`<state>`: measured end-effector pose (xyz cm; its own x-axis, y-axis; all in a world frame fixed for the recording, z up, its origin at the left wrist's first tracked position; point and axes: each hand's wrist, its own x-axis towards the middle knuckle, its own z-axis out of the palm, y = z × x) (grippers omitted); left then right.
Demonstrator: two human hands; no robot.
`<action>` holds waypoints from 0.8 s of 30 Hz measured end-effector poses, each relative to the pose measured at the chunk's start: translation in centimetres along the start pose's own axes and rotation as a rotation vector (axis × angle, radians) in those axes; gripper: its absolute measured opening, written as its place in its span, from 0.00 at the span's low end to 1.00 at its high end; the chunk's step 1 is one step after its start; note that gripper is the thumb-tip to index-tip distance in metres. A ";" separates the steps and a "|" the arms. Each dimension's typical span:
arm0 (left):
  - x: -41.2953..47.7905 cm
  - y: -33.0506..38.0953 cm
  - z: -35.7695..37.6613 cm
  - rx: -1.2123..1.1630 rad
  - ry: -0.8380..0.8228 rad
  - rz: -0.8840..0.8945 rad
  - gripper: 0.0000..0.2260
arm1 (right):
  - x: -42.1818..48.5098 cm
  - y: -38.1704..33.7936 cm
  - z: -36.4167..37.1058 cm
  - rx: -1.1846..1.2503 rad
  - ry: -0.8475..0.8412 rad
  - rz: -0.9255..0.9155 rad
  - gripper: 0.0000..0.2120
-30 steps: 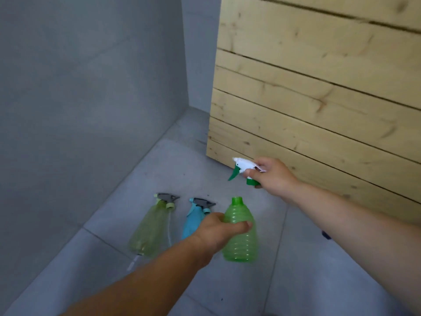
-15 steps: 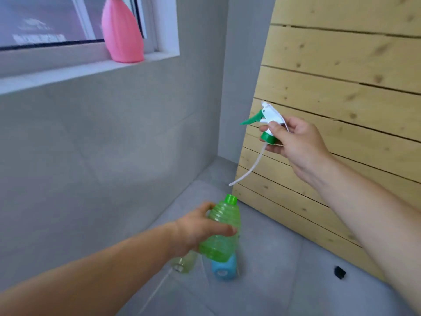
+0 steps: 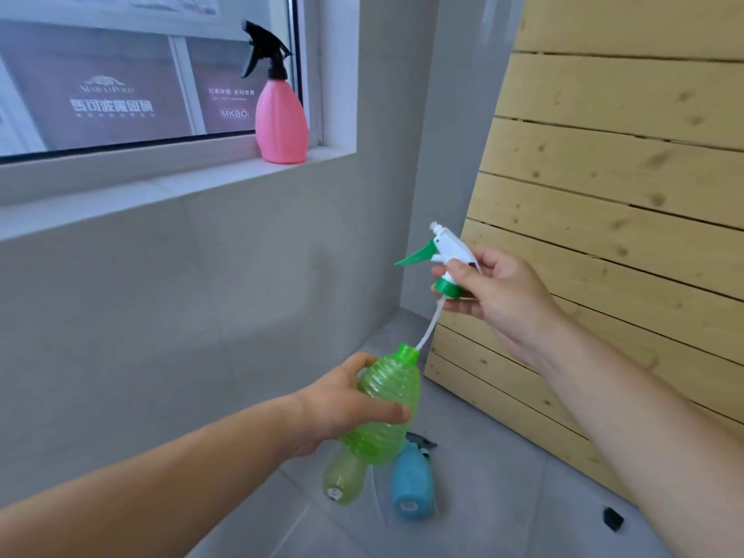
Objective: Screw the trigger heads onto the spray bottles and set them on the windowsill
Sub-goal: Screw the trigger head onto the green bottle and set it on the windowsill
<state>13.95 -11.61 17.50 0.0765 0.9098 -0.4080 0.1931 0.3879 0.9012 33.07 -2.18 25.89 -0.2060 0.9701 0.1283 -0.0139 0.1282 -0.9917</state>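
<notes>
My left hand (image 3: 346, 408) grips a ribbed green bottle (image 3: 386, 412), tilted, its open neck pointing up and right. My right hand (image 3: 495, 300) holds a white trigger head (image 3: 447, 259) with a green lever and green collar above the bottle. Its white dip tube (image 3: 428, 328) hangs down, the tip at the bottle's mouth. A pink bottle (image 3: 282, 118) with a black trigger head stands on the white windowsill (image 3: 161, 187) at its right end.
A yellow-green bottle (image 3: 342, 477) and a blue bottle (image 3: 412, 485) lie on the grey tiled floor below my hands. A wooden plank panel (image 3: 604, 195) leans at the right. A small black object (image 3: 612, 518) lies on the floor near it.
My view has tilted up from the floor to the window. My left hand lifted the green bottle off the floor, and my right hand brought the trigger head's tube down to the bottle's mouth.
</notes>
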 end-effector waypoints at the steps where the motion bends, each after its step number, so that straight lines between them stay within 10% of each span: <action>1: -0.3 0.3 -0.1 0.001 -0.014 0.010 0.25 | -0.3 0.3 0.5 0.016 -0.030 0.036 0.05; 24: -1.4 2.1 -1.9 -0.001 -0.185 0.032 0.23 | -1.7 3.5 1.3 0.008 -0.302 0.148 0.11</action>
<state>12.42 -11.83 20.26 0.2615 0.8789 -0.3988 0.1869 0.3593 0.9143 32.09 -3.60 22.14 -0.4868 0.8731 -0.0256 0.0300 -0.0126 -0.9995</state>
